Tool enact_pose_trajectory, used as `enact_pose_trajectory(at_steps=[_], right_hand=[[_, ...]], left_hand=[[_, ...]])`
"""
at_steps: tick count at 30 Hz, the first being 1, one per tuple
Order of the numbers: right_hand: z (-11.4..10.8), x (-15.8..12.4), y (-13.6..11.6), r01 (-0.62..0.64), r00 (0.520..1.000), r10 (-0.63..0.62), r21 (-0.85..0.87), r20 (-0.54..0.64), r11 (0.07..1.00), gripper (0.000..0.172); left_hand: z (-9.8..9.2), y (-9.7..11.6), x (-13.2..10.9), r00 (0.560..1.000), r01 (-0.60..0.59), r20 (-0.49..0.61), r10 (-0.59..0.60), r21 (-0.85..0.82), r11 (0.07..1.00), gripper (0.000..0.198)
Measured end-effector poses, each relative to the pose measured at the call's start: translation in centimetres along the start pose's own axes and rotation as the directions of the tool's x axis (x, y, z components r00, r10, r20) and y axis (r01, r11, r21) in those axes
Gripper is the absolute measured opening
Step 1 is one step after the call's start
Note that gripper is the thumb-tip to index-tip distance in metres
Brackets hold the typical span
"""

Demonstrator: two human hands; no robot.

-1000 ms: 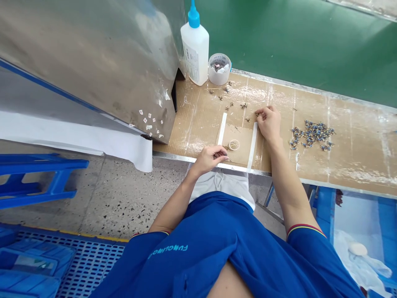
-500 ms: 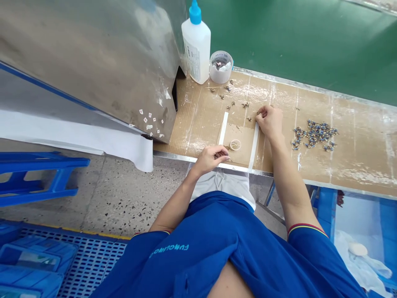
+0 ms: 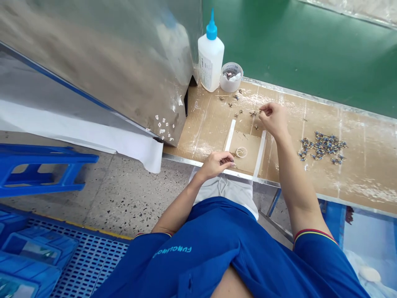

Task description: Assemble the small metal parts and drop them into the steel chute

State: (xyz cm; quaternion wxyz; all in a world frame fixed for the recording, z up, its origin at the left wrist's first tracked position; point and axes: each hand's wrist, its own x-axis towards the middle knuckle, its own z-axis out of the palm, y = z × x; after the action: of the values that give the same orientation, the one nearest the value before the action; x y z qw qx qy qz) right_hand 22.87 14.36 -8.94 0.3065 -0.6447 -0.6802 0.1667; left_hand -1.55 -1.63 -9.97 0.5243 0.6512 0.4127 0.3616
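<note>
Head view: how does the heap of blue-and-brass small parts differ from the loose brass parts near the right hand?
The heap of blue-and-brass small parts lies packed right of the right hand, while the loose brass parts sit spread out left of it. The heap shows blue; the loose brass parts show none. Both lie on the brown cardboard bench cover.

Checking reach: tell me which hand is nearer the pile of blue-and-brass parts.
The right hand is nearer, to the left of the blue-and-brass parts, not touching them. The left hand is much farther left, at the bench's front edge.
</note>
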Motion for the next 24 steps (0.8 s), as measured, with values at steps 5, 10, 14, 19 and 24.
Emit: enact_pose_trajectory(at_steps=[5,10,14,19,24], right_hand=[[3.9,5.0,-4.7,0.077,0.984,-0.099,0.146,0.149,0.986,0.019],[4.7,6.8,-5.6,0.106,0.971,-0.143,0.192,0.189,0.976,0.026],[2.1,5.7,-4.0,0.106,0.981,-0.118,0.086,0.154,0.991,0.022],[0.5,3.9,-3.4,0.16,0.954,-0.139,-0.058,0.265,0.985,0.025],[1.8,3.2,-3.5,0.227,0.93,-0.168,-0.152,0.326,0.962,0.025]], left_hand=[[0.0,0.2,-0.1,0.999,0.044,0.008,-0.044,-0.037,0.998,0.008],[-0.1,0.2,-0.2,0.999,0.052,0.0,-0.052,-0.047,0.998,0.008],[-0.3,0.3,-0.1,0.998,0.061,0.012,-0.06,-0.037,0.997,0.01],[-0.4,0.3,0.1,0.999,0.048,0.018,-0.047,-0.07,0.996,0.01],[-0.3,0.1,0.0,1.0,0.025,0.008,-0.025,-0.064,0.998,0.01]])
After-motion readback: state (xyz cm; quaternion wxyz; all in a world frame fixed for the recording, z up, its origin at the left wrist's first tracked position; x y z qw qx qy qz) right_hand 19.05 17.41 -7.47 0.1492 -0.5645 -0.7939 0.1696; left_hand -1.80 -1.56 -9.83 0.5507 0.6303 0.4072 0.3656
